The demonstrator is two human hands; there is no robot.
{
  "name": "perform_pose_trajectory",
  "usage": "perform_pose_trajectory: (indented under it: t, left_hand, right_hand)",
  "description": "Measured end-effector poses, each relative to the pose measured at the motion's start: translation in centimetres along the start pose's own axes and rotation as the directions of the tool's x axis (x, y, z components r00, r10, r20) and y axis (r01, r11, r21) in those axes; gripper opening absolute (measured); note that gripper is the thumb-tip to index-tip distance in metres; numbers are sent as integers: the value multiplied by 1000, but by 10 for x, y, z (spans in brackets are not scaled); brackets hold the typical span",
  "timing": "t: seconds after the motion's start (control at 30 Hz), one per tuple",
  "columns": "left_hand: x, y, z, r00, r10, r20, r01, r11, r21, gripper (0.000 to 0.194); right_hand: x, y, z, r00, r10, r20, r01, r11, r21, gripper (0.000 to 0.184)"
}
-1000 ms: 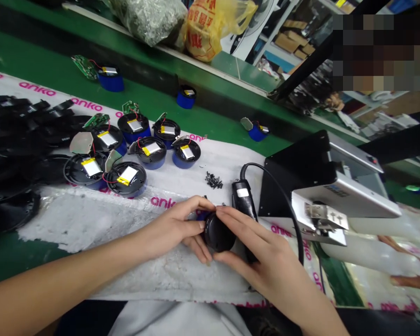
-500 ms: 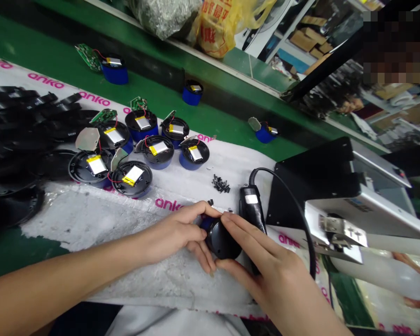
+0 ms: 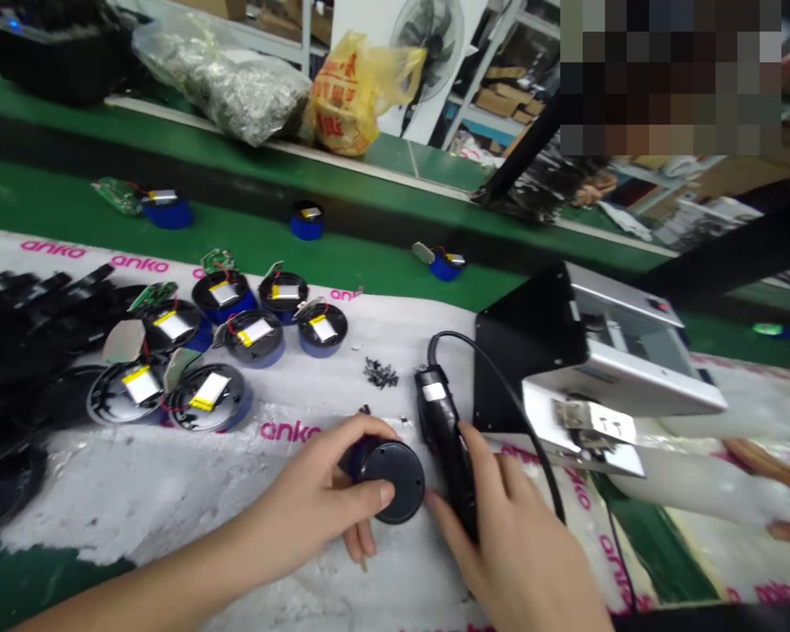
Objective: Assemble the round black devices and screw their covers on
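My left hand [image 3: 339,491] is closed around a small round housing [image 3: 395,483], blue at the side with a flat black cover facing up. Its thumb presses on the cover, where small dark holes show. A corded black electric screwdriver [image 3: 446,439] with a white label lies just to the right. My right hand [image 3: 506,518] is wrapped around its lower body, thumb on one side and fingers on the other; the tool's tip is hidden. A little heap of black screws [image 3: 381,373] lies beyond the hands.
Several open blue housings with batteries [image 3: 322,329] and circuit boards stand to the left, by a pile of black parts [image 3: 32,342]. A black and silver machine [image 3: 606,351] stands right. Another person's hands [image 3: 773,470] show at the right edge. A yellow bag [image 3: 342,101] sits behind.
My right hand has left the housing's cover and moved right onto the electric screwdriver. My left hand keeps the housing, its thumb now on the cover. The camera view has shifted.
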State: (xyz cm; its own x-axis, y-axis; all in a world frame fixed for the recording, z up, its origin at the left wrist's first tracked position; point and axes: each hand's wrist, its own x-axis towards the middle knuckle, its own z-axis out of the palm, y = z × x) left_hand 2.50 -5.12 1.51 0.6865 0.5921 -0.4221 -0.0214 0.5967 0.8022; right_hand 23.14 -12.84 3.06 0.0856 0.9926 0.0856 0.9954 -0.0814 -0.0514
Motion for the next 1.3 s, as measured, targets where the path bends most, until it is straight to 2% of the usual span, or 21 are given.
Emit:
perform_pose_trajectory:
  t: [0.1,0.13,0.2,0.23,0.3,0.33,0.37,0.4,0.43,0.53,0.6,0.67,0.8,0.87,0.93,1.07,1.13,1.2,1.23,1.3]
  left_hand:
    - [0,-2,0,999,-20,-27,21,1000,15,41]
    - [1,-3,1,998,-33,-44,34,999,27,43]
    - [2,-3,2,996,-51,-70,55,997,56,49]
    - [3,-3,3,995,-54,-81,60,996,70,51]
    - [3,-1,6,993,-48,-105,57,994,91,55]
    - [3,0,8,992,-41,-120,53,994,100,55]
    - [3,0,10,990,-34,-138,49,993,107,55]
    - [3,1,12,988,-27,-153,45,992,114,55]
    - [3,1,13,986,-21,-162,41,991,123,55]
    - [4,2,16,985,-12,-170,38,987,153,55]
    - [6,2,16,986,-11,-167,38,986,161,56]
    - [8,2,16,986,-22,-163,47,987,154,56]
    - [12,3,17,984,-64,-165,88,986,142,56]
    - [12,4,18,983,-73,-170,97,986,134,55]
    - [13,4,18,984,-64,-164,85,989,124,53]
    - [14,5,16,995,-57,-84,66,992,107,48]
    - [15,5,13,997,-71,-22,72,994,80,46]
    - [15,5,10,997,-77,30,75,996,56,45]
    - [15,5,8,996,-77,51,75,996,51,43]
    - [16,5,7,995,-64,82,61,997,42,40]
  right_hand:
    - [-2,5,3,994,37,106,-54,986,157,49]
    - [-4,7,-1,993,29,112,-54,972,228,44]
    - [-11,8,-13,998,39,41,-53,898,436,41]
    - [-15,9,-21,997,71,-27,-41,805,593,43]
    - [-19,10,-38,966,202,-159,41,491,870,52]
    - [-19,11,-46,935,290,-204,98,341,935,55]
    - [-17,14,-55,900,369,-233,143,255,956,57]
    - [-14,17,-63,853,447,-269,180,230,956,58]
    - [-8,21,-71,799,513,-314,206,256,944,57]
    - [13,35,-91,630,604,-488,234,451,861,50]
    - [27,42,-99,586,607,-537,240,503,830,47]
    - [41,46,-101,564,602,-564,293,493,819,48]
    - [63,52,-88,514,618,-595,335,494,802,44]
    - [69,56,-81,536,629,-563,313,472,825,47]
    - [68,57,-79,565,649,-509,300,413,860,52]
    - [46,45,-88,713,630,-309,220,218,951,51]
    - [31,33,-92,779,557,-290,220,190,957,37]
    - [22,21,-92,872,375,-314,242,228,943,24]
    - [22,16,-90,916,242,-320,251,278,927,30]
    - [31,5,-82,963,-12,-269,240,492,837,45]
